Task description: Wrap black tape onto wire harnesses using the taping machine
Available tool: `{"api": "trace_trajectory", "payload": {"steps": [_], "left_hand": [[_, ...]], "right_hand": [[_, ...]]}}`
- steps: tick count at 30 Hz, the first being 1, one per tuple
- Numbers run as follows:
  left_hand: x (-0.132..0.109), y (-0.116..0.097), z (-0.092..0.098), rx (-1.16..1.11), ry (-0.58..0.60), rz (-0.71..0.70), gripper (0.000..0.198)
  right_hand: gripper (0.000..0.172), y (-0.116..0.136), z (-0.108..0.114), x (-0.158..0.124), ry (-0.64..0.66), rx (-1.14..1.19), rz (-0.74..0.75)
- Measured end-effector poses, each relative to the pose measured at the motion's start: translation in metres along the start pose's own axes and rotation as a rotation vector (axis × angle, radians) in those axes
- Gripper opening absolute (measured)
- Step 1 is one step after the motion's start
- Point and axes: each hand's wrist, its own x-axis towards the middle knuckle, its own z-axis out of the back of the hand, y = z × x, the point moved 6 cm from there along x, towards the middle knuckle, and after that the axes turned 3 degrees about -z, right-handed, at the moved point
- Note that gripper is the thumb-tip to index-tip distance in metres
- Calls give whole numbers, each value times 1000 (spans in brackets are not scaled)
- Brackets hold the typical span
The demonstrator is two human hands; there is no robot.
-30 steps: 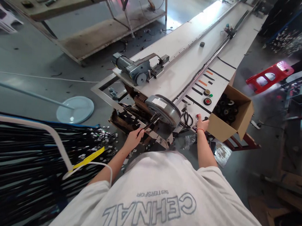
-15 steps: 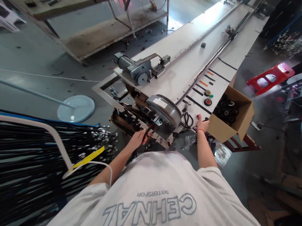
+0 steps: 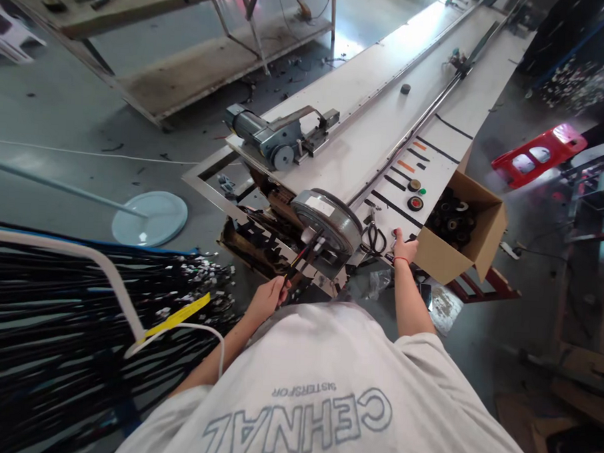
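Note:
My left hand (image 3: 267, 300) is closed round a black cable (image 3: 294, 266) with red and yellow wires showing at its far end. That end runs up to the face of a large round machine head (image 3: 328, 221) at the near end of the long white table (image 3: 355, 159). At the table's near right corner is my right hand (image 3: 405, 250), its thumb at a small red button (image 3: 396, 232). Its other fingers are curled and partly hidden. Just left of it lies a black cable loop (image 3: 376, 239).
An open cardboard box (image 3: 461, 260) of dark rolls stands right of the table. A grey motor unit (image 3: 266, 135) sits on the table's left side. Many black cables (image 3: 77, 323) hang at left, near a round stand base (image 3: 149, 218). A red stool (image 3: 538, 157) is at right.
My left hand has drawn back down and left, a little away from the round machine head, exposing more of the cable. A shiny metal part at the head has shifted. My right hand stays at the button.

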Motion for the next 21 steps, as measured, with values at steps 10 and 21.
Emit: {"api": "trace_trajectory", "payload": {"steps": [10, 21], "left_hand": [[47, -23, -9, -16, 75, -10, 58], [48, -24, -15, 70, -67, -89, 36]], "right_hand": [[80, -1, -3, 2, 3, 22, 12], [74, -3, -4, 2, -16, 39, 17]]}}
